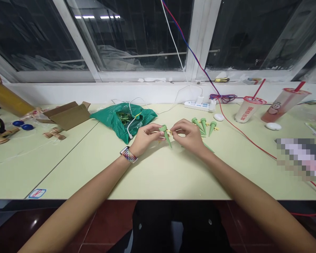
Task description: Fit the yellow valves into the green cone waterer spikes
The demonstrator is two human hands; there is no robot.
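Note:
Between the thumb and fingers of my left hand (pixel 146 137) is a green plastic watering spike (pixel 168 140), its wide cap up and its point slanting down. My right hand (pixel 188 135) pinches a small yellow valve (pixel 169 132) at the side of the spike's cap; whether the two are joined I cannot make out. Just right of my right hand lie several more green spikes (pixel 212 128), some with yellow pieces on them. Part of another spike shows under my right wrist. To the left, a green plastic bag (pixel 107 121) lies open with tangled green pieces inside.
A white cable crosses the bag. Behind are a power strip (pixel 197 105) and bundled wires (pixel 222 98). Two drink cups (pixel 250 109) with straws, white cases (pixel 273 126) and a red cable stand or lie at right. A cardboard box (pixel 68 115) and wooden kendama toys (pixel 55 133) are at left.

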